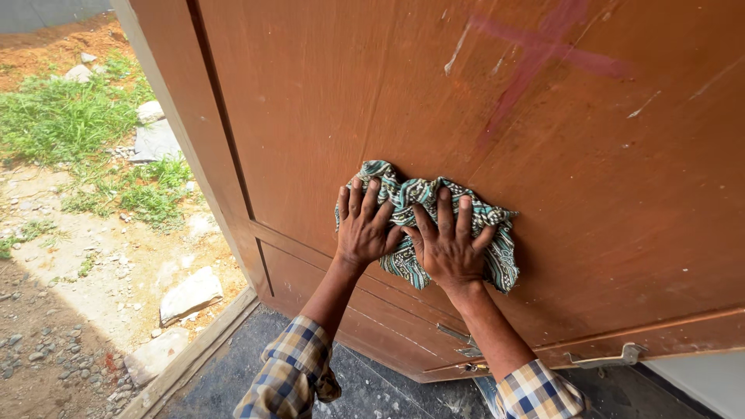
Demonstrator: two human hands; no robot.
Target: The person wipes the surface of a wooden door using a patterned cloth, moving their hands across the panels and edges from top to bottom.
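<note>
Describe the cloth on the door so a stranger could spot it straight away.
Find the big brown wooden door filling the view. Near its middle, the left hand and right hand press flat on a crumpled cloth. It alone is teal with white patterning.

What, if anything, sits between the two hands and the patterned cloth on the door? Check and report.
Nothing visible does. The left hand and the right hand both lie flat, fingers spread, straight on the green patterned cloth, pressing it against the brown wooden door. No other thing lies between palms and cloth.
</note>
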